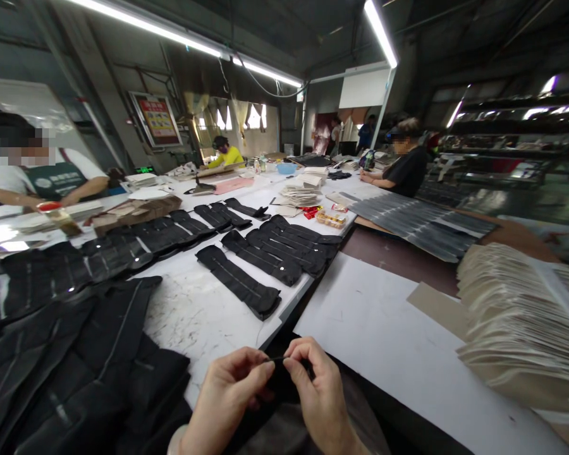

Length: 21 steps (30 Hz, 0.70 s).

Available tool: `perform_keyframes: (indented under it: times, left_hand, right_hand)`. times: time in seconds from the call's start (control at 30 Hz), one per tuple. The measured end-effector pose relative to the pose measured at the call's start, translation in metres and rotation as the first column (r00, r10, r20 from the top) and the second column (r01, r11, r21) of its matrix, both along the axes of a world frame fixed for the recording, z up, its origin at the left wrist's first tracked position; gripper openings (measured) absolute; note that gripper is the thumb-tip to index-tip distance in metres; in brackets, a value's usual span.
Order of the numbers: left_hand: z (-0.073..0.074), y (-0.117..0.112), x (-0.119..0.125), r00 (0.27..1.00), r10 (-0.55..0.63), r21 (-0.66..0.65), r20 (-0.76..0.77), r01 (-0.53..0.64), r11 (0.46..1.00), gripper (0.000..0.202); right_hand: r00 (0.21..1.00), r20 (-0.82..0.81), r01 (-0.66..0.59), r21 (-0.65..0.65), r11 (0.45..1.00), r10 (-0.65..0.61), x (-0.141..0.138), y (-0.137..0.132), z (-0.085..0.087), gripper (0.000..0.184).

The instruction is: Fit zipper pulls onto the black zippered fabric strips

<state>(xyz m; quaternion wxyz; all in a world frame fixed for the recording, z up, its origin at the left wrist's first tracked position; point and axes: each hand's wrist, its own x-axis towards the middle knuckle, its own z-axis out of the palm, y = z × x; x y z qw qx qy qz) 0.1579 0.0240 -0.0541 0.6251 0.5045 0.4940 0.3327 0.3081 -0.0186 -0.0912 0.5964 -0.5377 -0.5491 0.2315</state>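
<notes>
Handling of a thin black strip [277, 359] is judged to be the step in hand: a short length is bridged between the fingertips of two hands, as though being straightened or worked by feel. For the next move, both pinches seem to need to be kept firm and level, since so narrow a piece could easily be lost. The strip is held just off the near edge of the white bench [184, 313], above the lap; whether more of it hangs below cannot be told against the dark background. By the left hand [237, 385] one side is gripped between thumb and forefinger, the other fingers curled under; by the right hand [317, 385] a like grip is closed on the other side, the wrist angled inward. Beyond, flat black fabric pieces [239, 282] are laid side by side, and a black fabric heap [76, 373] is spread near the left forearm.
</notes>
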Motion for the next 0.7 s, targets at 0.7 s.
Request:
perform_keyframes:
  times: [0.7]
  left_hand:
    - [0.031, 0.016, -0.021, 0.789, -0.037, 0.516, -0.614, 0.436, 0.738, 0.015]
  right_hand:
    - [1.0, -0.016, -0.026, 0.049, 0.998, 0.026, -0.004, -0.003, -0.014, 0.01]
